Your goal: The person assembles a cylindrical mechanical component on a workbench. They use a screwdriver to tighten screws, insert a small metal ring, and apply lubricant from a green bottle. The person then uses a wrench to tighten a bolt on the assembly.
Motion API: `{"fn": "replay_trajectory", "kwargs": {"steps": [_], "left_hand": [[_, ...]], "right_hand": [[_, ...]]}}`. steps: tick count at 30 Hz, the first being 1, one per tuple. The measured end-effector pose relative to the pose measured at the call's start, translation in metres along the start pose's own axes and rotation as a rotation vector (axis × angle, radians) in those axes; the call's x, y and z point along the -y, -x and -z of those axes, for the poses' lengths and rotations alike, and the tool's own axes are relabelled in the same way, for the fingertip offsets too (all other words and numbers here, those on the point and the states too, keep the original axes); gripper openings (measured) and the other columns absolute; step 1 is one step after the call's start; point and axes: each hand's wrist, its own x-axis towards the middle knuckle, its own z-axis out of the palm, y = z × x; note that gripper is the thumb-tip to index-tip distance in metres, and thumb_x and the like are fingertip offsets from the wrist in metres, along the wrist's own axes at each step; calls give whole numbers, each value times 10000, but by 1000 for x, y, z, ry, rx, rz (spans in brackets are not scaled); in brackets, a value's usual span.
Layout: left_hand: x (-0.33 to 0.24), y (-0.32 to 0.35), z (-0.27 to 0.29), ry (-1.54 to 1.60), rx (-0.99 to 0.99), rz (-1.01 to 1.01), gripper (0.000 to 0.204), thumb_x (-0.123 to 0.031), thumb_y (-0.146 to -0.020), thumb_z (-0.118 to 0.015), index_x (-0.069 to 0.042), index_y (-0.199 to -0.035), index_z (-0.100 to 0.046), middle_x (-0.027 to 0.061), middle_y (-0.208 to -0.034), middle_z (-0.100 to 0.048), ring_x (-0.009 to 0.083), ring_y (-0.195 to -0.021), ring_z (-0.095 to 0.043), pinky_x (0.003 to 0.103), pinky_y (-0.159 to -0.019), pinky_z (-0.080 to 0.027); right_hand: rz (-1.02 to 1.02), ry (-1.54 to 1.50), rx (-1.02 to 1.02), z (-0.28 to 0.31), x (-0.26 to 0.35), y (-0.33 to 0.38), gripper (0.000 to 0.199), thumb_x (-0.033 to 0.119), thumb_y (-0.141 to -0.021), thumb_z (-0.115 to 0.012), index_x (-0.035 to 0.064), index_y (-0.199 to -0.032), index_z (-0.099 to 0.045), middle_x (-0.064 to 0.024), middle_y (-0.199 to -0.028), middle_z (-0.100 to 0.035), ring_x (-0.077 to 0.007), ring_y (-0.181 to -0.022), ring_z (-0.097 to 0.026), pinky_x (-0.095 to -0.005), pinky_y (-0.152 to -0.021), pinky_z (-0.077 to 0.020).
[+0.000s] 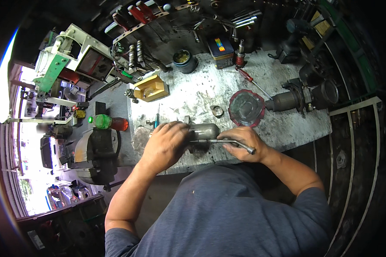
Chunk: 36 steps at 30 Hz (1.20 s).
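Hands meet over a grey metal motor housing (201, 132) lying on its side at the near edge of the scarred workbench (287, 128), as I watch through the head camera. My left hand (165, 143) is clamped over the housing's left end, fingers wrapped across its top. My right hand (244, 143) is closed around a bent metal socket wrench (227, 142), whose shaft runs from the housing's side out past my knuckles toward 4 o'clock.

At 1 o'clock from the housing, close by, sits a round red-rimmed cap (245, 108), with a small metal ring (217, 111) just left of it. Farther toward 2 o'clock lies a second dark motor assembly (304, 96), and a red-handled screwdriver (253, 81) slants above the cap. At 11 o'clock a yellow box (150, 88) rests near the bench's back edge; a dark tin of grease (184, 60) stands at 12 o'clock. At 9 o'clock, a bench vise (96, 150) is fixed off the table's left end, with a green-and-red handled tool (107, 122) lying beside it.
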Motion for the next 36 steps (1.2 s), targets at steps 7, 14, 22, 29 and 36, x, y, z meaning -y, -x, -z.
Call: {"fn": "replay_trajectory", "kwargs": {"steps": [7, 14, 22, 29, 36], "left_hand": [[20, -3, 4, -54, 122, 209, 660, -513, -645, -1015, -95, -1055, -711, 82, -974, -702, 337, -904, -731, 483, -872, -552], [17, 13, -8, -5, -4, 127, 472, -311, -709, -954, -95, -1030, -684, 78, -951, -676, 329, -884, -721, 465, -791, -571], [9, 15, -7, -18, -132, 158, 327, -284, -850, -867, -86, -1013, -665, 97, -981, -687, 321, -878, -712, 460, -772, -576], [29, -11, 9, 5, 189, 210, 636, -530, -704, -987, -74, -1016, -672, 108, -977, -714, 354, -967, -749, 472, -840, -613], [27, -17, 6, 14, 125, 224, 684, -635, -678, -971, -66, -955, -712, 119, -945, -728, 368, -939, -759, 484, -830, -623]], "right_hand": [[-43, 43, -3, -5, 0, -9, 154, 96, -829, -822, -10, -926, -767, -165, -758, -760, -318, -628, -745, -403, -592, -571], [-178, -28, 134, -5, 6, -7, 143, 154, -872, -796, 13, -858, -778, -169, -667, -709, -285, -547, -716, -397, -537, -541], [-866, -420, 264, -12, 1, 6, 290, 222, -1050, -724, -15, -884, -749, -45, -749, -688, -151, -625, -590, -345, -571, -473], [-127, -2, 93, 1, 6, -8, 217, 51, -951, -798, -28, -1152, -815, -191, -908, -807, -284, -750, -770, -382, -690, -592], [77, 290, 76, -1, 0, -4, 383, 44, -844, -870, 16, -1224, -826, -81, -846, -732, -236, -769, -693, -421, -782, -522]]}}
